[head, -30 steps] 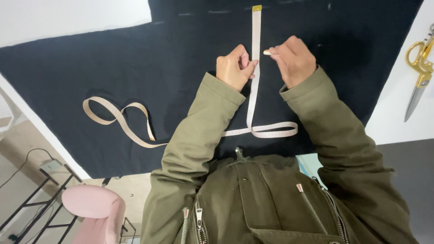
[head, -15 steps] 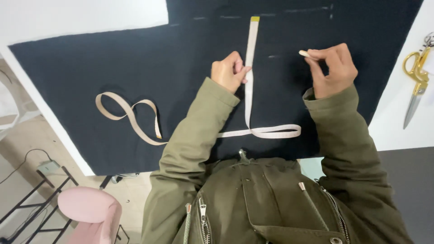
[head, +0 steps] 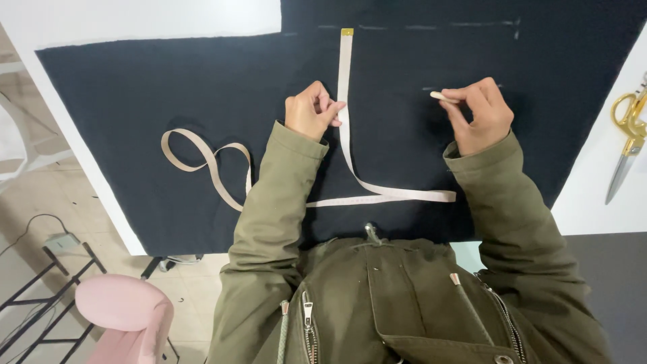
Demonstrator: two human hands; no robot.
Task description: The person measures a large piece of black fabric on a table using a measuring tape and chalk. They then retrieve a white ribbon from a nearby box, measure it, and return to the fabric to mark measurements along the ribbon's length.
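While the left hand [head: 310, 111] pinches the tape measure [head: 345, 101] flat on the dark cloth [head: 168, 87], the right hand [head: 480, 114] pinches a chalk [head: 443, 96] near the cloth's far edge; scissors [head: 627, 135] lie at the table's [head: 593, 195] right edge.

Pale tiled floor [head: 40, 216], pink stool [head: 125, 307]

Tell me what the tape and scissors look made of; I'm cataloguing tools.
Tape: seemingly soft coated cloth or vinyl, matte cream; it curls in limp loops, with a brassy tip. Scissors: metal, gold-toned glossy handles, grey blades that catch light.
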